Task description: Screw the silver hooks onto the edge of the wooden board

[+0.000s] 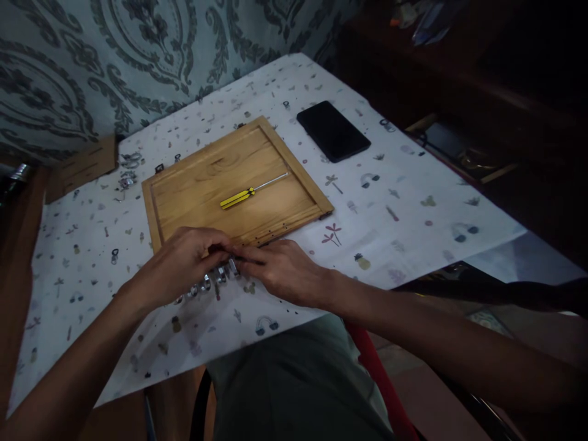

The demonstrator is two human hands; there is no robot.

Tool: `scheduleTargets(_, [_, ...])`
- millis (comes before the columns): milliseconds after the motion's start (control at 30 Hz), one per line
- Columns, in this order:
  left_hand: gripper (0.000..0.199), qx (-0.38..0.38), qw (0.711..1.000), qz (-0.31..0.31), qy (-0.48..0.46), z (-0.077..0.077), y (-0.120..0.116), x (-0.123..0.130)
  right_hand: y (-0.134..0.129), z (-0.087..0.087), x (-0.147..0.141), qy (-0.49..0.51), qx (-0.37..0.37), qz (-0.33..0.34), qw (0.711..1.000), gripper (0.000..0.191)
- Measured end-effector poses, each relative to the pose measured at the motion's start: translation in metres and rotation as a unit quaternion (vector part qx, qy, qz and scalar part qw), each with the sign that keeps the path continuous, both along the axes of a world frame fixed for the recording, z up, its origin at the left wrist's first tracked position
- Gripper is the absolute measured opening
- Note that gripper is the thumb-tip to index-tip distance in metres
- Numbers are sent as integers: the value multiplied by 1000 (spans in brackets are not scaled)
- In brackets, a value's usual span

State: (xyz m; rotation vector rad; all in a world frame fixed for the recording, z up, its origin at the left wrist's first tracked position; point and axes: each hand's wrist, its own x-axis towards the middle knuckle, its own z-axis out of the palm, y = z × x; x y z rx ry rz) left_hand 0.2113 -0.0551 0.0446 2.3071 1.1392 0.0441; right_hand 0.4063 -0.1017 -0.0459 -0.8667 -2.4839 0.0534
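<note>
A framed wooden panel (193, 190) lies flat on the table, with a yellow-handled screwdriver (237, 198) resting on it. Over the panel's near edge, my left hand (186, 263) has its fingers pinched together. My right hand (285, 269) meets it from the right, fingers pressed together, the fingertips of both hands touching. Whatever they hold is too small and dark to make out. Several shiny metal rings or clips (221, 274) stand in a row just under the fingertips, partly hidden by the hands. Small dark dots run along the panel's near edge.
A black tablet or phone (333, 130) lies to the right of the panel. Small metal parts (128, 179) sit at the left, near a brown cardboard piece (85, 168). The patterned white tablecloth (404, 226) covers the table; its near edge is by my lap.
</note>
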Motion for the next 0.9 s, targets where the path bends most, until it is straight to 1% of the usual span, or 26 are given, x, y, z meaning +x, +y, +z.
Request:
scheduleTargets(200, [14, -6, 1000, -3, 7, -2, 1, 5, 0, 0, 0, 13, 6, 3, 1000, 34])
scheduleTargets(333, [15, -10, 1000, 5, 20, -2, 0, 6, 0, 1, 0, -6, -7, 2, 1000, 33])
scheduleTargets(467, [15, -4, 1000, 16, 26, -4, 0, 5, 0, 2, 0, -6, 3, 0, 1000, 33])
scheduleTargets(567, [15, -4, 999, 16, 28, -5, -1, 4, 0, 3, 0, -13, -2, -2, 1000, 34])
scheduleTargets(733, [13, -5, 1000, 1, 5, -6, 0, 4, -1, 3, 0, -12, -9, -3, 1000, 33])
scheduleTargets(900, [13, 1, 999, -41, 10, -7, 2, 3, -1, 3, 0, -15, -20, 1, 1000, 32])
